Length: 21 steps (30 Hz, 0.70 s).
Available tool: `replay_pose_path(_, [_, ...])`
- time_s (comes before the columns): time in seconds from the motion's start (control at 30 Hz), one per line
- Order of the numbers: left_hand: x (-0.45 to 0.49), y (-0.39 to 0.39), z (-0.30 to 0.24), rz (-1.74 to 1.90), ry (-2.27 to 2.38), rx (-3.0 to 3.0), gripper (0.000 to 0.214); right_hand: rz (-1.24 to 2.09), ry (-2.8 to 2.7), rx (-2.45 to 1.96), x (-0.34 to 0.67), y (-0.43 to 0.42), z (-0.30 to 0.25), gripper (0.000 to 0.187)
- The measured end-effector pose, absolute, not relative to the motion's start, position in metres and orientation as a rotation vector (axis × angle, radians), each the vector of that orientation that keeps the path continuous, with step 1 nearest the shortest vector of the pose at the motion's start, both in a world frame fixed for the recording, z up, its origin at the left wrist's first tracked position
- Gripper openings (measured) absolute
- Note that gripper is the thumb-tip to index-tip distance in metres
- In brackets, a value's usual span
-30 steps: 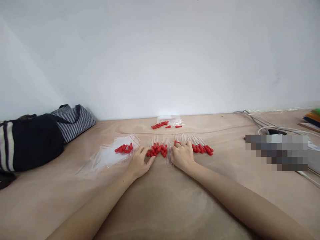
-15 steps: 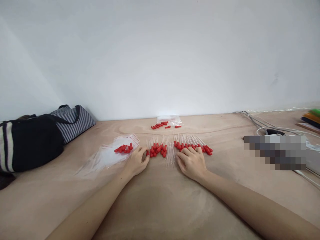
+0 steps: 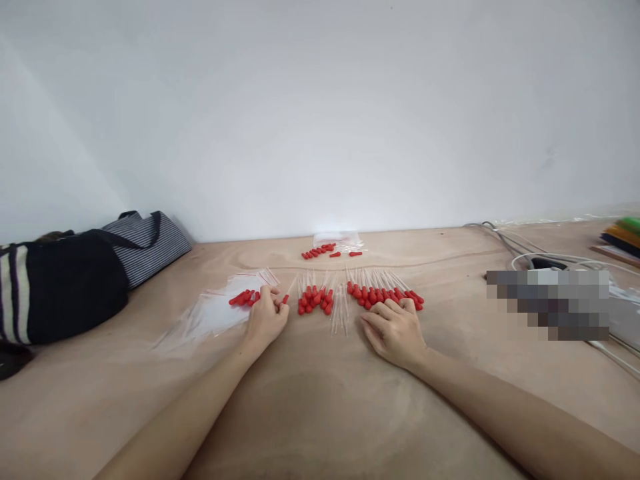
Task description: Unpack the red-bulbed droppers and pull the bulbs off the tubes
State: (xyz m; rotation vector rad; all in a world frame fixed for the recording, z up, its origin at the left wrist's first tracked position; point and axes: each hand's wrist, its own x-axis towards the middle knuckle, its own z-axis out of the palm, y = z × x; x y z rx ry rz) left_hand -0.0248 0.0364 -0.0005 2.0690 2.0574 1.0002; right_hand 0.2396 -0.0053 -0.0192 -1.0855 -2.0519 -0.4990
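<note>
My left hand (image 3: 269,315) is closed on a dropper (image 3: 286,298), pinching it by its red rubber bulb; its thin clear tube points up and to the right. Just beyond that hand, loose red bulbs (image 3: 243,298) lie on clear zip bags (image 3: 225,313). My right hand (image 3: 395,330) rests on the wood with curled fingers, at the near side of a fanned row of red-bulbed droppers (image 3: 373,295). Its palm and fingertips are hidden. A second group of droppers (image 3: 313,300) lies between the hands, beside bare clear tubes (image 3: 340,312).
Farther back are more red bulbs (image 3: 317,252) and a clear bag (image 3: 337,238) of tubes by the wall. A dark bag (image 3: 65,287) with a striped part stands left. Cables (image 3: 505,243) and a blurred-out item (image 3: 560,300) lie right, on the wooden table (image 3: 310,400).
My left hand has shifted left, away from the middle group, and a dropper now shows in its fingers. My right hand has drawn slightly back and right, uncovering more red bulbs.
</note>
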Motion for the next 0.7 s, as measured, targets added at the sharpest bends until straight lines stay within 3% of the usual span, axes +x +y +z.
replay_pose_path(0.17, [-0.019,0.022,0.002,1.371,1.746,2.265,0.015,-0.546,-1.987,-0.999,0.236,-0.008,-0.017,0.018])
replay_pose_path(0.27, [-0.001,0.008,0.0,1.25,1.408,2.63,0.011,-0.669,-1.954,-0.933,0.233,-0.009,-0.014,0.028])
replay_pose_path(0.4, [0.02,-0.004,-0.005,1.153,1.102,2.794,0.013,-0.684,-2.077,-0.85,0.229,-0.005,-0.016,0.024])
replay_pose_path(0.5, [0.027,-0.005,-0.007,1.122,1.031,2.813,0.013,-0.608,-2.125,-0.851,0.229,0.001,-0.021,0.015])
replay_pose_path(0.7, [0.031,0.002,-0.009,1.086,0.94,2.856,0.02,-0.55,-2.173,-0.849,0.229,0.004,-0.022,0.017])
